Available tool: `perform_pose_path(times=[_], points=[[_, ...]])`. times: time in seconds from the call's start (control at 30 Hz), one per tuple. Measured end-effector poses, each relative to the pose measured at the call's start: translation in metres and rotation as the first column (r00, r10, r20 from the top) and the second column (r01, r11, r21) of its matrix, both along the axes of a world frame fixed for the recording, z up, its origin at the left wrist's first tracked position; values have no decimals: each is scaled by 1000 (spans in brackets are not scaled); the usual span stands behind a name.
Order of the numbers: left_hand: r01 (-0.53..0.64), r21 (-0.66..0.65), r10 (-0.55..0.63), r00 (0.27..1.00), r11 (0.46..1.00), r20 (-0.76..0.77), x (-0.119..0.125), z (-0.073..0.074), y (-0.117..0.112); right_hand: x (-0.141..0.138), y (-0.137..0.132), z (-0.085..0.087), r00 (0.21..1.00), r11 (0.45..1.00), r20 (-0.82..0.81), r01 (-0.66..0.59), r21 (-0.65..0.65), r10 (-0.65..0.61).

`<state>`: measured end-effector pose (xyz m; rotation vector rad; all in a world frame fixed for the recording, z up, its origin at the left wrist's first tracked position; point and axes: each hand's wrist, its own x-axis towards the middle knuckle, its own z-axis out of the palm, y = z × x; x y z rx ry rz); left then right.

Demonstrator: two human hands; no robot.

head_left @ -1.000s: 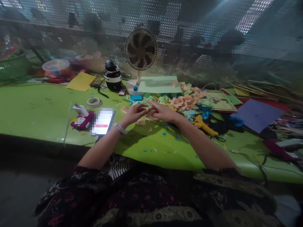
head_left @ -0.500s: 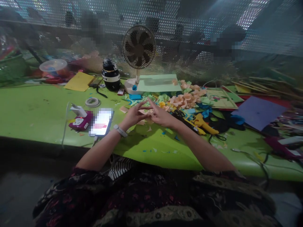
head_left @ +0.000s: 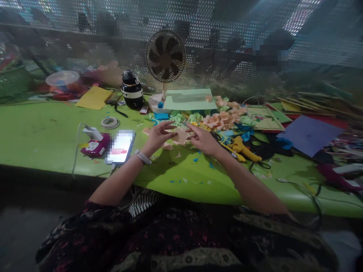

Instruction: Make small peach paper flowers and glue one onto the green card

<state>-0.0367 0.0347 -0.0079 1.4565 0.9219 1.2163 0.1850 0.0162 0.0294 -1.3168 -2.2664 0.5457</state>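
Both of my hands are over the green table, a short gap apart. My left hand (head_left: 159,138), with a white band on the wrist, has its thumb and fingers spread in a C shape and holds nothing. My right hand (head_left: 204,141) points inward with its fingers stretched out. Between them lies a peach paper piece (head_left: 180,136); the right fingertips are at its edge, and I cannot tell whether they touch it. A smaller peach scrap (head_left: 167,146) is just under the left hand. Behind are green paper pieces (head_left: 178,118) and a pile of peach paper flowers (head_left: 219,119).
A phone (head_left: 120,146), a purple power adapter (head_left: 96,146) and a tape roll (head_left: 110,122) sit to the left. At the back stand a black bottle (head_left: 132,90) and a fan (head_left: 165,56). A yellow glue gun (head_left: 244,148) and purple paper (head_left: 311,134) are to the right.
My hands were together with their fingertips meeting; now they have moved apart, left and right. The peach paper between them has come into view.
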Motion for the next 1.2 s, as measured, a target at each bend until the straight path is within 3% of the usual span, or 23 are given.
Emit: perform_pose_path(times=[0.1,0.23,0.37,0.47,0.63,0.97,1.2], points=[[-12,-76,21,992,997,122,0,0,1,9,-2,-9,1000,990,-12,-5,139,7],[38,-179,8,968,983,253,2,0,-2,3,-8,-21,997,932,-28,-54,359,68],[67,-291,22,957,954,290,5,-1,-6,-2,-11,-28,993,896,-81,-40,443,84],[114,-391,21,946,913,324,7,0,-8,1,-13,-30,987,887,-110,-54,459,117],[257,-479,-93,936,840,338,11,3,-13,6,-19,-28,981,904,-112,-96,416,156],[282,-432,-131,929,857,345,15,6,-20,2,-21,-30,989,906,-99,-59,419,110],[291,-451,-99,910,844,402,15,7,-19,-2,-22,-33,975,915,-205,1,403,90]])
